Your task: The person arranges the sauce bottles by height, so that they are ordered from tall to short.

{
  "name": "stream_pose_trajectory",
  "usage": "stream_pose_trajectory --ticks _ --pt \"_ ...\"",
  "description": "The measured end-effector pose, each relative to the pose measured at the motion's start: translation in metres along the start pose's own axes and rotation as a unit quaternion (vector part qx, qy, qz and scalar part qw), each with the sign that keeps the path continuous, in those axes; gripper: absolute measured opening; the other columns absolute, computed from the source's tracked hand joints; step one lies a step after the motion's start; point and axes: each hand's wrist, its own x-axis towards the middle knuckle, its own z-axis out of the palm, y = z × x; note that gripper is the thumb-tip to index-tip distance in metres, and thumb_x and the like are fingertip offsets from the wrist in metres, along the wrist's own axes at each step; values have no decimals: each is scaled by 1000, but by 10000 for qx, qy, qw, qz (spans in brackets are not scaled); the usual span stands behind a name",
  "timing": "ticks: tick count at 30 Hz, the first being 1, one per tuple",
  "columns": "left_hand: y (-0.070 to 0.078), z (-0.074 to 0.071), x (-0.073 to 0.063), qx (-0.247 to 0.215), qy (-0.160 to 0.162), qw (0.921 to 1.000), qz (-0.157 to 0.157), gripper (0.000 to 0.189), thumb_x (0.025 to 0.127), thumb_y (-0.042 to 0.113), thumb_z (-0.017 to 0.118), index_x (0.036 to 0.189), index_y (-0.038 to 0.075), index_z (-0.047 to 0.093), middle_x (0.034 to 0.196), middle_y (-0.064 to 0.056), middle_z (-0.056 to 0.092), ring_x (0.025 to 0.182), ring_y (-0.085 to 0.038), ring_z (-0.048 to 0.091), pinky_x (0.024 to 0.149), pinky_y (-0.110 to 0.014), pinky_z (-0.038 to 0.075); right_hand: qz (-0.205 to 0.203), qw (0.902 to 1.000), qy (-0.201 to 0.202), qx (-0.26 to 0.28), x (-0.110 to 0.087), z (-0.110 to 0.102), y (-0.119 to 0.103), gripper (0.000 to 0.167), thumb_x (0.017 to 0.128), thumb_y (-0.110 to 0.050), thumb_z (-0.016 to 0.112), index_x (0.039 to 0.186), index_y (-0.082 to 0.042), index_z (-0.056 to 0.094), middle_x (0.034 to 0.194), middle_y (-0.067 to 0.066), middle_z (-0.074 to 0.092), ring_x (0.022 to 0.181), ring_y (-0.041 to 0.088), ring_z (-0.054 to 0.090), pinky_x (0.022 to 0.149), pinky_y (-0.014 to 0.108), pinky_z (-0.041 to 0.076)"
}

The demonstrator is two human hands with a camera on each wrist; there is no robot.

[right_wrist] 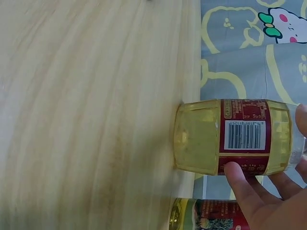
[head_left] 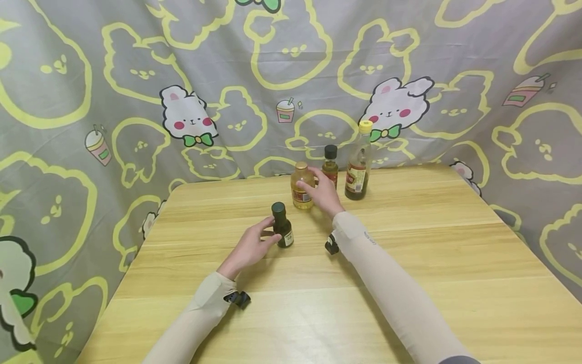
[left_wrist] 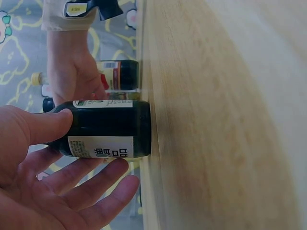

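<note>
Near the middle of the wooden table, a small dark glass bottle (head_left: 283, 227) with a dark cap and white label stands upright. My left hand (head_left: 251, 246) holds it between thumb and index finger at the shoulder; the other fingers are spread beside it. Farther back, my right hand (head_left: 325, 193) grips the upper part of a clear, ribbed bottle of yellow oil (head_left: 298, 197) with a gold-toned cap. Its red label with a barcode (right_wrist: 245, 134) faces the right wrist camera. Both bottles' bases appear to be on the table.
Behind my right hand stands a smaller black-capped bottle (head_left: 330, 164) with a red label, partly hidden. To its right is a tall yellow-capped bottle (head_left: 356, 174) of dark liquid. A patterned grey curtain (head_left: 236, 65) hangs along the far edge of the table (head_left: 432, 242).
</note>
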Motion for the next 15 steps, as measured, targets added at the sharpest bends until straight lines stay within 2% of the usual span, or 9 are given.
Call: stream_pose_trajectory --ticks 5,12,15 --pt "0 0 1 -11 16 10000 -12 59 101 19 67 156 14 44 150 -17 54 122 -34 65 98 -49 56 -33 9999 -24 -133 -2 -1 -2 70 97 -45 69 157 -19 41 159 9 44 139 35 50 113 54 44" --pt "0 0 0 -47 -10 10000 31 59 101 18 66 156 14 44 150 -18 54 122 -35 65 97 -48 57 -123 9989 -173 -416 -6 -4 -1 76 97 -42 70 160 -18 34 162 9 40 146 35 41 119 56 35" --pt "0 0 0 -39 -5 10000 70 58 101 18 66 155 15 45 149 -18 54 121 -35 66 96 -48 57 -203 9986 -305 -390 -7 -7 2 78 97 -37 70 161 -18 30 163 11 38 144 38 44 117 56 38"
